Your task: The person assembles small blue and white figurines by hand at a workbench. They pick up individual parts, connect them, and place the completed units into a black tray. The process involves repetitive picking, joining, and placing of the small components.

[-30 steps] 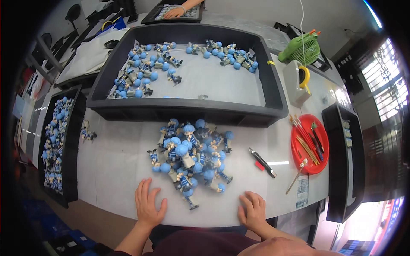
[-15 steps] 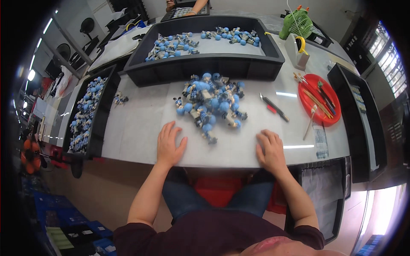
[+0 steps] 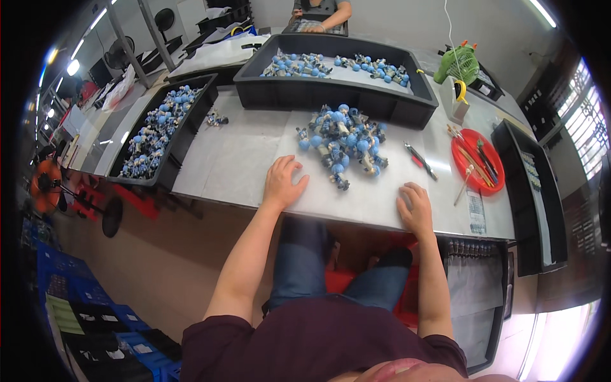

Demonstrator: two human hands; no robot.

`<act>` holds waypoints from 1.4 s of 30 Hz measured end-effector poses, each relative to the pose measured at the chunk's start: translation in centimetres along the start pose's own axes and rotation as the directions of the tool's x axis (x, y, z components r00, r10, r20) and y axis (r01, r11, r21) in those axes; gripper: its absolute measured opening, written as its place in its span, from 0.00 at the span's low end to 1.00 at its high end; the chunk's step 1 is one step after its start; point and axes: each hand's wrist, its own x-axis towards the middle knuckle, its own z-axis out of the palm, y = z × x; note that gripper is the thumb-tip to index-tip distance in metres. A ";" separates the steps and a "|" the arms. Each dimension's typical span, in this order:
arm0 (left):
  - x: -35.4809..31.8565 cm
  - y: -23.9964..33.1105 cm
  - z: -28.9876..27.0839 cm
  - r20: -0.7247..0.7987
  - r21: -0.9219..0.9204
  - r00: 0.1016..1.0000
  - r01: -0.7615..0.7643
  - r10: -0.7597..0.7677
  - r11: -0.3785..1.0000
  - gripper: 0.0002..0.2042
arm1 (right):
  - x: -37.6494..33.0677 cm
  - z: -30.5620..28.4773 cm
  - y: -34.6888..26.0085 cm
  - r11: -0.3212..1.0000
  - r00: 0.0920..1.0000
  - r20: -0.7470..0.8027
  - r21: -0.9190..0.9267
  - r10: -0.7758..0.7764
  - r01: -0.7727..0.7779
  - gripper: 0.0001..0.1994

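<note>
Figurine pile (image 3: 344, 141) sits on the white table (image 3: 242, 146), a bit above and right of frame centre, just below the front wall of the big black tray (image 3: 331, 90). Left hand (image 3: 284, 184) is palm down near the table's front edge, at the lower left of the pile: fingers slightly spread, thumb out to the side, nothing visible in it. Right hand (image 3: 416, 211) is at the lower right, fingers loosely bent and close together, thumb a little off; nothing visible in the grip, underside hidden. Neither touches the pile. Key geometry: pile lies up and right of the left fingertips, up and left of the right ones. Left is nearer, with only a small gap to the outer-left figurine (image 3: 302, 139); right has the wider gap. Heap is roundish, so no usable long axis overall; pieces point every which way. Outer-left one runs roughly up-down in frame, blue head toward the bottom. Bottom figurine (image 3: 340, 178) juts toward the table edge between the hands, feet down, slanted slightly right. Utility knife (image 3: 421, 160) lies above the right hand, slanting down-right, clear of the pile. Red plate (image 3: 457, 153) with brushes is further right.
</note>
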 end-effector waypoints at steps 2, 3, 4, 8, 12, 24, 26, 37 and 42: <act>0.4 -0.2 0.0 -0.017 0.005 1.000 -0.006 0.007 1.000 0.13 | 0.4 -0.1 0.1 1.000 1.000 -0.011 -0.002 -0.016 0.016 0.11; 0.1 -0.3 0.3 -0.005 0.005 1.000 -0.003 0.003 1.000 0.13 | 0.3 0.1 0.4 1.000 1.000 -0.010 -0.008 -0.020 0.020 0.11; 0.2 -0.4 0.3 -0.007 0.004 1.000 -0.009 0.009 1.000 0.13 | 0.3 0.3 0.6 1.000 1.000 -0.008 -0.013 -0.025 0.025 0.11; 0.2 -0.8 0.6 -0.004 -0.006 1.000 -0.016 0.016 1.000 0.12 | 0.5 0.5 0.2 1.000 1.000 0.025 -0.011 -0.001 0.001 0.11; 0.4 -0.5 0.1 0.012 -0.023 1.000 -0.001 0.001 1.000 0.12 | 0.6 0.4 -0.2 1.000 0.999 0.032 -0.021 0.013 -0.012 0.11; 0.4 0.1 -0.1 0.068 0.018 0.998 0.006 -0.007 1.000 0.12 | 2.4 1.7 -5.5 0.986 0.997 0.027 0.148 0.072 -0.075 0.11; 0.2 0.0 -0.2 0.065 0.005 0.998 -0.003 0.003 1.000 0.12 | 3.2 3.0 -9.0 0.958 0.992 0.095 0.268 0.078 -0.101 0.12; 0.3 2.8 -1.1 0.004 -0.186 0.995 -0.101 0.103 0.977 0.07 | 3.8 6.8 -9.1 0.958 0.999 0.052 0.287 -0.014 -0.002 0.13; 0.5 4.8 -0.7 0.013 -0.291 0.993 -0.112 0.121 0.950 0.06 | 2.7 6.2 -8.9 0.887 0.982 0.084 0.421 0.169 -0.189 0.11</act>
